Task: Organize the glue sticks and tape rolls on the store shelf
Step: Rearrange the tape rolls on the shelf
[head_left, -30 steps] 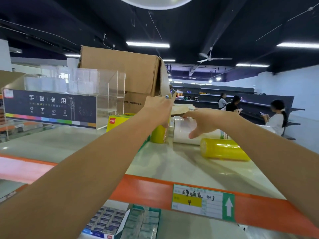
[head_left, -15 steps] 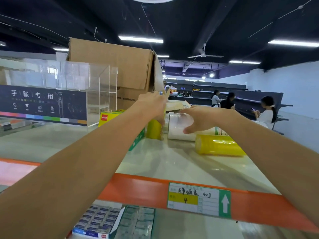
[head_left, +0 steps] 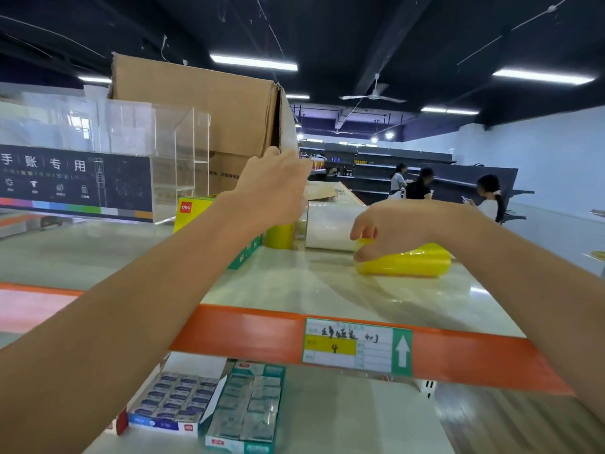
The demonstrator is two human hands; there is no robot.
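On the top shelf a yellow tape-roll stack stands upright. My left hand covers its top, fingers curled down around it. To its right, a white wrapped tape-roll pack lies on its side. In front of that lies a yellow wrapped tape-roll pack. My right hand curls over this pack's left end, thumb low and fingers on top.
A big cardboard box stands behind my left hand, beside a clear acrylic display and a yellow-green box. The orange shelf edge carries a label. Small boxed packs lie on the lower shelf. Several people stand far back.
My right hand has left the white tape pack and dropped forward onto the left end of the lying yellow pack. My left hand has stayed on the upright yellow stack.
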